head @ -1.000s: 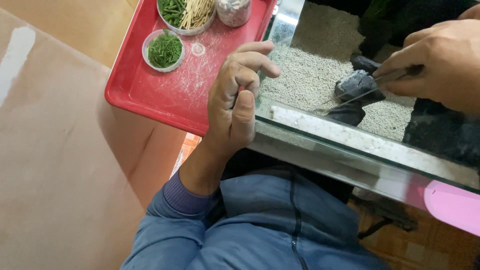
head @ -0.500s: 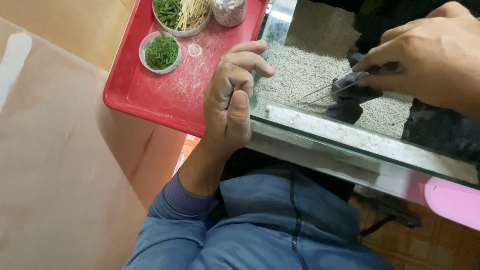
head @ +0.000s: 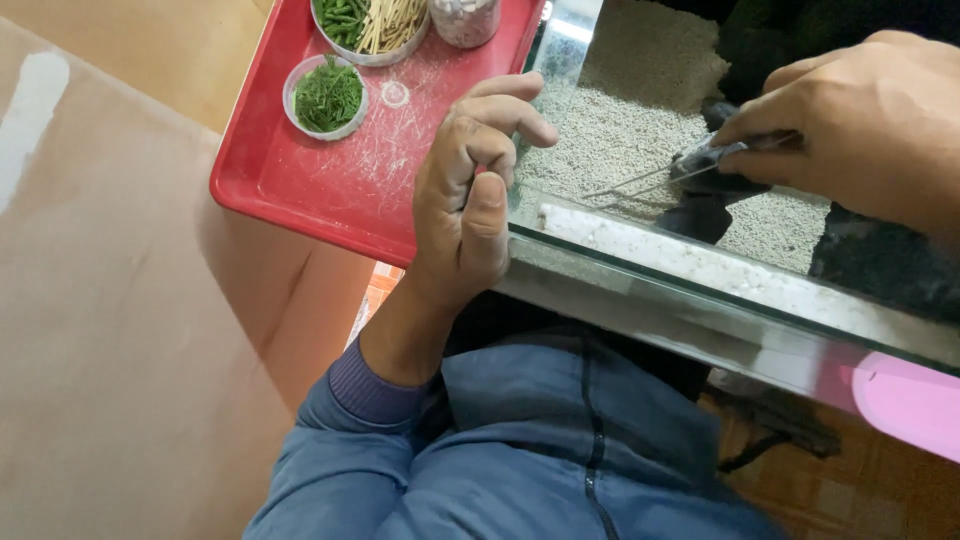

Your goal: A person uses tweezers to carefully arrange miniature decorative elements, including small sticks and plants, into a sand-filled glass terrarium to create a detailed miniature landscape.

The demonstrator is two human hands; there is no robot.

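My right hand [head: 868, 125] is inside a glass tank [head: 700, 275] and grips long metal tweezers [head: 650, 180], whose tips point left just above the pale gravel [head: 620, 110]. My left hand [head: 470, 195] rests curled at the tank's near left corner, fingers bent with the thumb against them; nothing shows in it. Dark rocks [head: 880, 265] lie in the gravel under and right of my right hand.
A red tray [head: 330, 185] sits left of the tank with a small cup of green plant bits [head: 326, 96], a bowl of green and pale stems [head: 368, 22] and a jar [head: 464, 18]. A pink object [head: 908, 405] is at lower right. Brown cardboard [head: 120, 300] covers the left.
My right hand has moved the tweezers left and down toward the gravel. The view has shifted slightly. My left hand stays at the tank corner.
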